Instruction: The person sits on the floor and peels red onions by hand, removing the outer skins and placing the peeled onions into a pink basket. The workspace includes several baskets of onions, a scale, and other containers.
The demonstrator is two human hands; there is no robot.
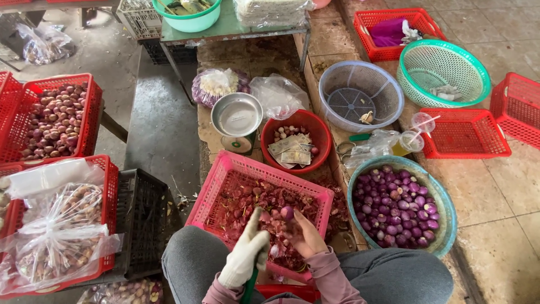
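My left hand [246, 255] wears a white knit glove and grips a green-handled tool [250, 287]; its blade is hidden. My right hand [306, 235] is bare and holds a peeled purple shallot [287, 212] at the fingertips. Both hands hover over the near edge of a pink plastic basket [225, 171] littered with reddish shallot skins. My knees in grey trousers frame the basket. To the right stands a teal basin [447, 208] heaped with peeled purple shallots.
A red bowl [318, 132] holds banknotes and a few bulbs. Behind it are a metal weighing scale [237, 115], a grey strainer [388, 90] and a green strainer [478, 67]. Red crates [90, 104] of unpeeled shallots and bagged shallots [56, 236] stand at left; a black crate [143, 219] is beside them.
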